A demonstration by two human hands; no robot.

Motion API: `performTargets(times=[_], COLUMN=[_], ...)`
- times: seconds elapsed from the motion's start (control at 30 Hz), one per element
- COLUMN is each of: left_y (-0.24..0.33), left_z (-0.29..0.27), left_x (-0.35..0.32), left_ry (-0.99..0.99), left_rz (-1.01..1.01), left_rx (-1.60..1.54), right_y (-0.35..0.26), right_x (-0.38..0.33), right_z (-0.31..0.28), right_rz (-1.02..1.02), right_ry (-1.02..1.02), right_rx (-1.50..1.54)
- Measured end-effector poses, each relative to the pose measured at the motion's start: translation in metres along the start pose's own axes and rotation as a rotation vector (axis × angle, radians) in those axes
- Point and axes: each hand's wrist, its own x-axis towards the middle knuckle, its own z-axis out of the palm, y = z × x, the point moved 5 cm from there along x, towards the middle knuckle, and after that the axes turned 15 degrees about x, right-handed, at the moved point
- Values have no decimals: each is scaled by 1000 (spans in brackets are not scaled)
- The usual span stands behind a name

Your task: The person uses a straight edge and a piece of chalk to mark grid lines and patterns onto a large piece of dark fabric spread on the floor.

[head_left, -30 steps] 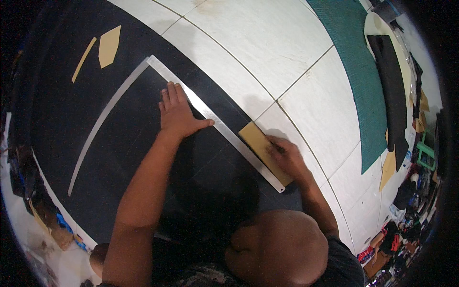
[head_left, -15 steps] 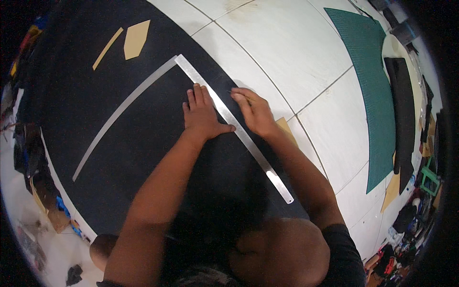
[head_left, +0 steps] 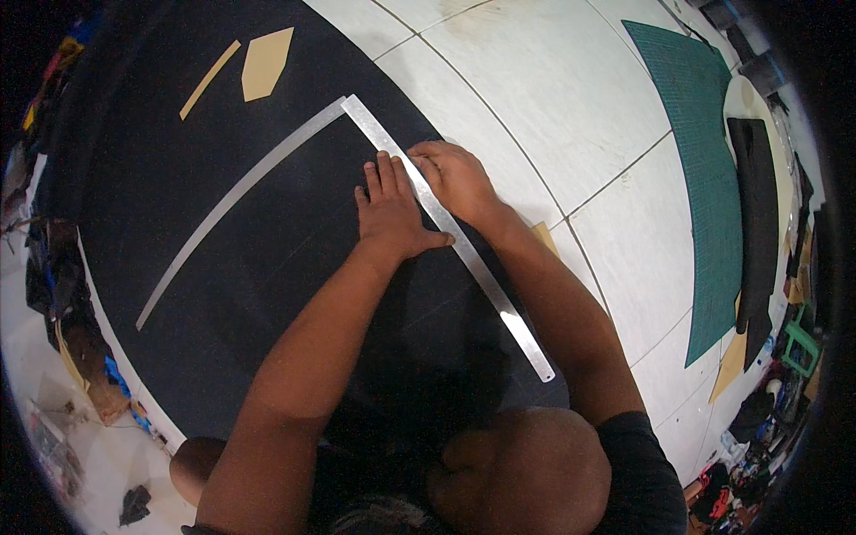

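My left hand (head_left: 390, 207) lies flat with fingers spread. It presses on the black sheet (head_left: 294, 267), its thumb and fingertips over a long steel ruler (head_left: 486, 276) that slants from far left to near right. Just across the ruler's right edge is my right hand (head_left: 455, 178), fingers pinched together at that edge. A thin pen-like tool is in this pinch, mostly hidden by the fingers now. At the ruler's far end, a second metal strip (head_left: 234, 196) meets it and runs off toward the near left.
Two tan card pieces, one narrow (head_left: 209, 82) and one broad (head_left: 267, 65), lie on the sheet's far part. White floor tiles (head_left: 526, 89) border it. To the right are a green mat (head_left: 691, 196) and a black roll (head_left: 755, 223). My knee (head_left: 544, 464) is bent close by.
My right hand has moved left and slightly away from me, up against the ruler's edge. The left hand still presses the ruler. The whole view has shifted slightly.
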Motion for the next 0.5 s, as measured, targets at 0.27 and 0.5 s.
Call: performTargets(times=[0.27, 0.5], left_y=[-2, -1], left_z=[4, 2], left_x=[0, 1], left_ry=[20, 45], left_rz=[-20, -20], left_rx=[3, -9], right_y=[-13, -19], right_x=[-38, -152], right_z=[-12, -57], right_rz=[80, 190], right_ry=[-286, -324], right_rx=[-256, -217])
